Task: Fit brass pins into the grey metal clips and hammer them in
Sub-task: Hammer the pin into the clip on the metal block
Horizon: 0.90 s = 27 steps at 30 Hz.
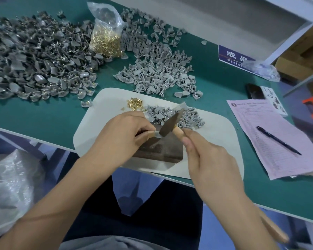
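Observation:
My left hand [123, 134] pinches a grey metal clip [158, 135] on a dark metal block [161, 150] lying on a white mat [90, 139]. My right hand [208, 156] grips the wooden handle of a small hammer [171, 123], whose dark head touches the clip. A small heap of brass pins [135, 103] and a heap of grey clips [177, 116] lie on the mat just beyond my hands. The handle's end sticks out below my right wrist.
A big pile of darker clips [36, 56] covers the green table at left, a lighter pile [159, 69] at centre. A plastic bag of brass pins [106, 37] stands between them. Pink paper [271, 134] with a pen [278, 139], a phone [255, 91] and a blue sign [233, 56] lie right.

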{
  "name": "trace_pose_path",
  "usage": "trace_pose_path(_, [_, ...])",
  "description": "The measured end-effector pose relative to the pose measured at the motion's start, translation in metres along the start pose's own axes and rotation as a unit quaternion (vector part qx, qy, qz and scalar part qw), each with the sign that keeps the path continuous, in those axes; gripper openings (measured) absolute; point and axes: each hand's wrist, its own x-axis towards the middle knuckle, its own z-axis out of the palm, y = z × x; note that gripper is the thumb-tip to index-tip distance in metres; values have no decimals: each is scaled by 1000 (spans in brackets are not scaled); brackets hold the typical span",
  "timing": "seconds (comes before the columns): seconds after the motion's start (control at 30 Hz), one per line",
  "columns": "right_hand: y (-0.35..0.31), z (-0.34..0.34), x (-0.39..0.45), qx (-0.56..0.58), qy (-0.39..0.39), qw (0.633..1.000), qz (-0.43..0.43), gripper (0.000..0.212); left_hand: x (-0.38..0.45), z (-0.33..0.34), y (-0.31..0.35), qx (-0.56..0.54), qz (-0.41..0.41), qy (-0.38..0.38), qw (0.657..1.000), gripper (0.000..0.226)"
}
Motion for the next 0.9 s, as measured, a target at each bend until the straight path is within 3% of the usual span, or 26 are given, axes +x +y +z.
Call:
trace_pose_path(0.1, [2,-2,1,62,66,996,16,37,0,-1,0,-10,3,-4,1000,6])
trace_pose_path(0.23, [0,3,-1,36,-3,999,4,44,-1,1,-1,2,3,4,1000,7])
trace_pose_path(0.37, [6,6,-1,91,70,993,18,36,-2,1,0,-17,-3,16,1000,7])
trace_pose_path(0.47, [4,8,-2,41,24,999,-7,41,-2,1,1,-9,3,13,1000,6])
trace_pose_path(0.6, [10,9,-7,119,96,988,22,41,-2,1,2,-14,-7,15,1000,5])
trace_pose_path(0.73, [8,11,-11,49,33,998,20,40,-3,1,1,-6,0,17,1000,7])
trace_pose_path(0.9, [20,12,-11,87,123,983,101,35,-5,5,-3,-6,-19,19,1000,8])
